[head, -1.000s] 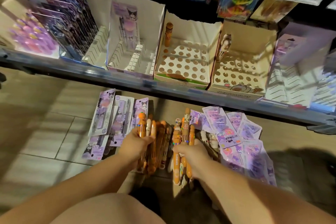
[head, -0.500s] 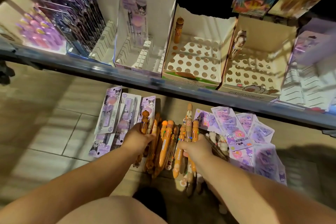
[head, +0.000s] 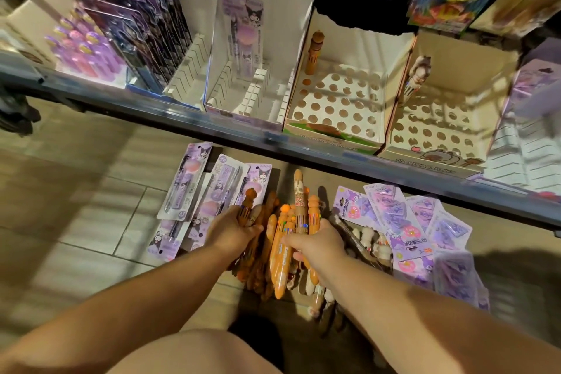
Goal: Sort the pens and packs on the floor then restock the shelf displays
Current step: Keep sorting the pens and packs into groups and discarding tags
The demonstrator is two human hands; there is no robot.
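2 holed boxes (head: 358, 45) (head: 461, 70) on shelf (head: 212, 130), 1 pen (head: 314, 51) ea.

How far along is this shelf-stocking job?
Done: purple carded packs lie grouped on the floor. In hand: left hand and right hand each grip orange plastic pens. Left: the white cardboard display box with round holes holds one brown pen; restocking barely begun.

Right hand (head: 315, 244) has scooted its bundle of orange pens (head: 300, 200) a bit left and up, so it's now pressed right against the loose pile (head: 261, 270) on the floor (head: 76, 206), where a second ago there was a gap. Left hand (head: 232, 229) with its bear-topped pen (head: 247, 203) crept toward it, so the two hands sit closer. View also swung slightly left, pushing the shelf (head: 303, 147) rightward.
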